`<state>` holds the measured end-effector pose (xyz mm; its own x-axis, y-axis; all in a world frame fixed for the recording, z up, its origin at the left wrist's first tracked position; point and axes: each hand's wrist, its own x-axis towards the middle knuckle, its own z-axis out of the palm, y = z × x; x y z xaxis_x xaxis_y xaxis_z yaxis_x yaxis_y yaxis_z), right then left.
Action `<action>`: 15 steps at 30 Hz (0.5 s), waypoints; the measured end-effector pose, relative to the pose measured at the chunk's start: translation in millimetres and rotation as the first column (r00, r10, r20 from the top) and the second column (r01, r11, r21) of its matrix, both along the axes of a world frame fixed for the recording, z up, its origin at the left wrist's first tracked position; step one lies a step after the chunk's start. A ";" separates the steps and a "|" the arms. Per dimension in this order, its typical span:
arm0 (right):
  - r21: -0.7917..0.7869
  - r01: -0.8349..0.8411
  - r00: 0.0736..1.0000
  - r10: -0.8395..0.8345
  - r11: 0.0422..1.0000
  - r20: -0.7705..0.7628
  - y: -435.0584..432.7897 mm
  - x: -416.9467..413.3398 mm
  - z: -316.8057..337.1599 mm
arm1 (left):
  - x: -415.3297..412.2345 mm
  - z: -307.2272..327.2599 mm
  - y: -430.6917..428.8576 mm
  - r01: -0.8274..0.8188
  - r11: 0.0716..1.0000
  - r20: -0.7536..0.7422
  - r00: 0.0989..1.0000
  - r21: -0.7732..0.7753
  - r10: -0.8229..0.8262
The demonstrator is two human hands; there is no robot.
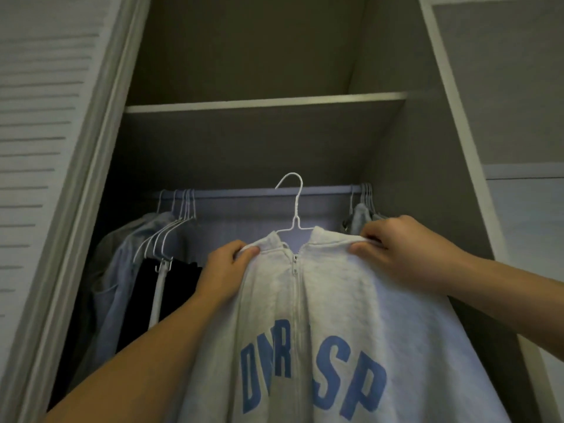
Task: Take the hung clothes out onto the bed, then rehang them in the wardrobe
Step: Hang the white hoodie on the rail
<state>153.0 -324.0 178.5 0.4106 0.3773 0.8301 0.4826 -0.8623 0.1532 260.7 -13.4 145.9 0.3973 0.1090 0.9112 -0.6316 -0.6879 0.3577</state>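
The wardrobe (396, 166) stands open, its grey-brown inner walls dim. A pale-edged shelf (262, 104) spans it well above the left fingers (230, 247) and the right fingers (374, 232). A rail (244, 192) runs side to side above and beyond them. Left of the left fingers stands a white louvred door (39, 132). Right of the right fingers is a white-framed grey panel (503, 80), brighter low down.

Hoodie (329, 294) on hanger (294, 209), before rail (244, 193)
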 end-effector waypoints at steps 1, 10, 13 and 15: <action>0.003 0.031 0.999 -0.031 1.000 0.009 3.1 4.5 7.7 | 16.1 8.2 -1.7 0.009 1.000 0.006 1.000 -0.008 -0.009; 0.093 0.241 0.970 -0.242 0.966 -0.002 68.6 45.4 74.5 | 141.6 80.6 -0.2 0.186 0.980 0.096 0.979 -0.076 -0.179; 0.157 0.246 0.969 -0.244 0.956 -0.037 99.2 69.7 97.8 | 172.2 103.6 16.7 0.191 0.976 0.101 0.978 -0.108 -0.180; 0.202 0.251 0.968 -0.248 0.947 -0.038 120.7 89.3 112.2 | 190.4 116.5 30.2 0.181 0.975 0.095 0.981 -0.131 -0.170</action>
